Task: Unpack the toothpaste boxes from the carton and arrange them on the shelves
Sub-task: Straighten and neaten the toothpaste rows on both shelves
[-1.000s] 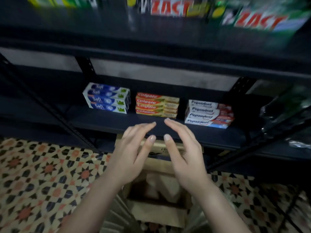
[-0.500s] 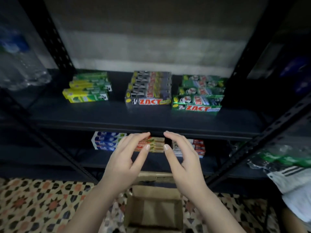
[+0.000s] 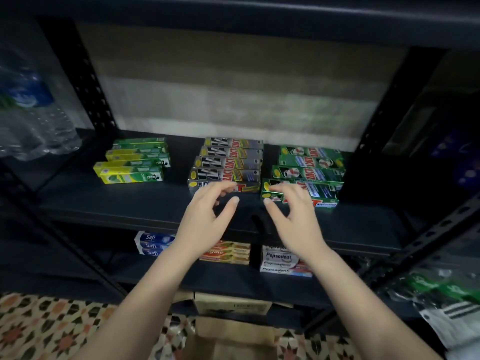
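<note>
Both hands reach over the dark upper shelf [image 3: 130, 203], empty, fingers loosely spread: the left hand [image 3: 205, 219] before the silver Zact boxes [image 3: 228, 162], the right hand [image 3: 293, 219] at the green Zact boxes [image 3: 309, 170], though contact cannot be judged. Yellow-green boxes [image 3: 132, 162] lie further left, and Safi boxes [image 3: 153, 244], Colgate boxes [image 3: 228, 253] and Pepsodent boxes [image 3: 280, 261] sit on the lower shelf [image 3: 233, 281]. The brown carton [image 3: 231, 341] stands on the patterned tile floor [image 3: 39, 328] below, with bottled water [image 3: 28, 113] at far left.

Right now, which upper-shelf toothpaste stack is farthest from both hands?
The yellow-green stack at the shelf's left; the silver Zact stack and green Zact stack sit right at the fingertips.
</note>
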